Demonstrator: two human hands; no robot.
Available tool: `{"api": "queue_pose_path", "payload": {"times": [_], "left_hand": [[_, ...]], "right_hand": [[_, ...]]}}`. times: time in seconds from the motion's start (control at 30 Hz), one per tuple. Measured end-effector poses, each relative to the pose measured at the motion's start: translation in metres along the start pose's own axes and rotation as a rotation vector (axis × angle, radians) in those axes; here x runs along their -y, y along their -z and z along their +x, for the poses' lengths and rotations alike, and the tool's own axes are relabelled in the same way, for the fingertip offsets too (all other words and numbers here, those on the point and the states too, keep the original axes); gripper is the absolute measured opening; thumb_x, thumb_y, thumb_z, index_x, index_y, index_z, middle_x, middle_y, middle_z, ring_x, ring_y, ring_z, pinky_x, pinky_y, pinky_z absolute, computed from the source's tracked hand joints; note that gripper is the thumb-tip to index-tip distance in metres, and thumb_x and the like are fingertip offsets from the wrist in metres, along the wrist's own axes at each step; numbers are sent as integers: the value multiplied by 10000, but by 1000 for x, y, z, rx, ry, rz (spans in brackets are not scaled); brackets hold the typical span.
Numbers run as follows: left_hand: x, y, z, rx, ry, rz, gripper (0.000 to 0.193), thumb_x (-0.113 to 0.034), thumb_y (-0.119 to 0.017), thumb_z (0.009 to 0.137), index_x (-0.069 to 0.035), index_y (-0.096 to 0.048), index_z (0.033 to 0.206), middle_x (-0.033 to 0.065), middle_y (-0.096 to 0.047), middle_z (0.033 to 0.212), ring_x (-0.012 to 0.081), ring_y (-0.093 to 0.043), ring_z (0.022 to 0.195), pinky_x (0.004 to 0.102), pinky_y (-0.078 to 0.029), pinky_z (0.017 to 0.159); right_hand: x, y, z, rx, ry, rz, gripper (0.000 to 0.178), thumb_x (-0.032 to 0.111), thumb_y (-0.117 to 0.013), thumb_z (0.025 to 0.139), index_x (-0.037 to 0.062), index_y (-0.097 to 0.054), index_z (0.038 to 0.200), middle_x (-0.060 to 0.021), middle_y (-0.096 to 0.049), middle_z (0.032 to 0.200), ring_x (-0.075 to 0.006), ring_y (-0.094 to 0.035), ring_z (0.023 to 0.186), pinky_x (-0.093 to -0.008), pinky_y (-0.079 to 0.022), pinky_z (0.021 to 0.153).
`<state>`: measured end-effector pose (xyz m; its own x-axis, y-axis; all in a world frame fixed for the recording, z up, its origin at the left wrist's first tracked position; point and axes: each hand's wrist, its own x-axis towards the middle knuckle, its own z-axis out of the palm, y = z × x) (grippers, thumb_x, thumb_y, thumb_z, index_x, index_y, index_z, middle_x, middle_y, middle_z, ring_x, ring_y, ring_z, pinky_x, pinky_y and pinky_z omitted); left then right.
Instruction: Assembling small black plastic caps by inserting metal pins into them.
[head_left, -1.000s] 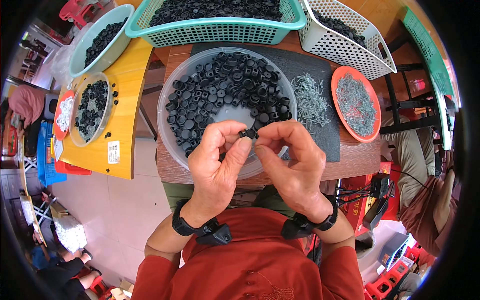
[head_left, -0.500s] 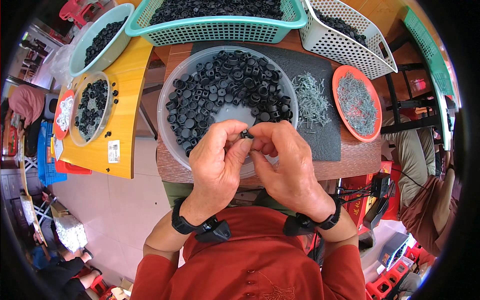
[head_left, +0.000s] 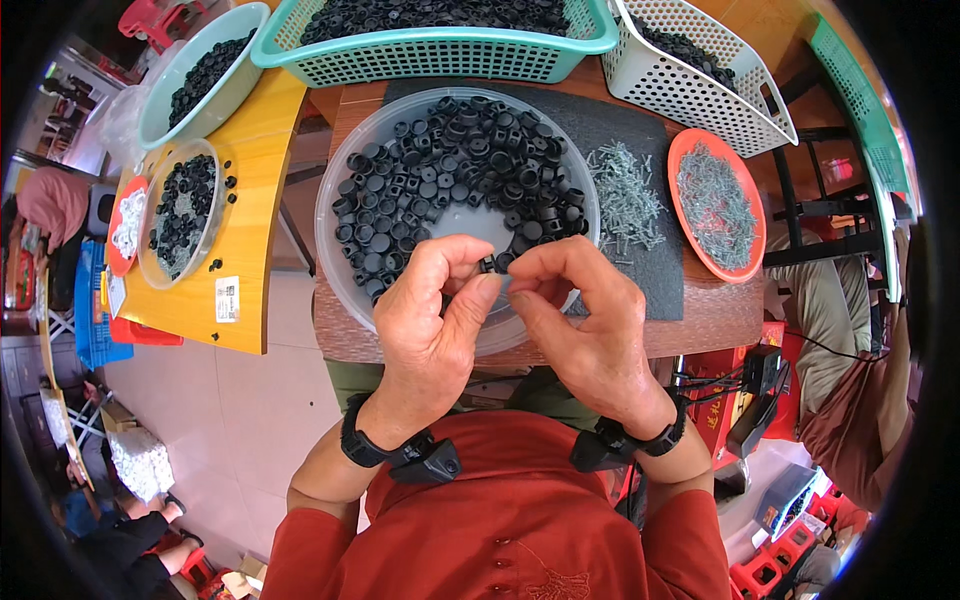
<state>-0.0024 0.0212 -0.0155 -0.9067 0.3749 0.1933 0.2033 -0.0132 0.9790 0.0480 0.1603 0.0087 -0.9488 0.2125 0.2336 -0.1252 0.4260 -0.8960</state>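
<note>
My left hand (head_left: 428, 315) pinches a small black plastic part (head_left: 487, 264) between thumb and fingertips. Close beside it, my right hand (head_left: 588, 315) has its thumb and index finger drawn together; any tiny thing in that grip is hidden. Both hands hover over the near edge of a round clear tub (head_left: 465, 222). Black round caps (head_left: 380, 215) and similar small parts fill much of that tub. Right of it, loose silvery pins or screws (head_left: 625, 200) lie on a dark mat (head_left: 655, 290). More of them rest on an orange-red plate (head_left: 674, 185).
A teal basket (head_left: 430, 60) and a white perforated basket (head_left: 690, 105) of black parts stand at the back. Leftward, a yellow table (head_left: 255, 200) carries a pale green basin (head_left: 150, 120) and a clear round tray (head_left: 218, 225). Another person's legs (head_left: 830, 310) show at right.
My right hand has drawn slightly away from the left, widening the gap between the fingertips. The black part stays in my left hand's pinch.
</note>
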Motion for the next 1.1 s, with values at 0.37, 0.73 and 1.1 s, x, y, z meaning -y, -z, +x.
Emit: {"api": "queue_pose_path", "payload": {"times": [0.37,0.73,1.1], "left_hand": [[2,0,3,-35,-10,1,177,-44,-634,831,8,-563,986,37,-569,776,89,-521,663,216,-434,617],[0,-2,0,4,-27,55,197,-45,-593,872,-2,-528,1053,-23,-514,822,34,-449,725,167,-385,639],[-7,1,1,-32,139,-292,179,-29,-601,862,6,-546,1029,15,-576,827,67,-530,726,204,-458,654]], "right_hand": [[-3,2,0,-33,-13,-25,216,-72,-597,712,5,-571,912,-79,-557,768,-185,-549,660,-287,-458,596],[-3,-2,-3,7,-68,87,263,-41,-627,731,4,-566,983,-78,-566,832,-175,-579,720,-287,-476,640],[-1,-2,-3,3,80,4,201,-61,-647,696,20,-581,868,-90,-566,760,-235,-531,660,-318,-439,573]]}}
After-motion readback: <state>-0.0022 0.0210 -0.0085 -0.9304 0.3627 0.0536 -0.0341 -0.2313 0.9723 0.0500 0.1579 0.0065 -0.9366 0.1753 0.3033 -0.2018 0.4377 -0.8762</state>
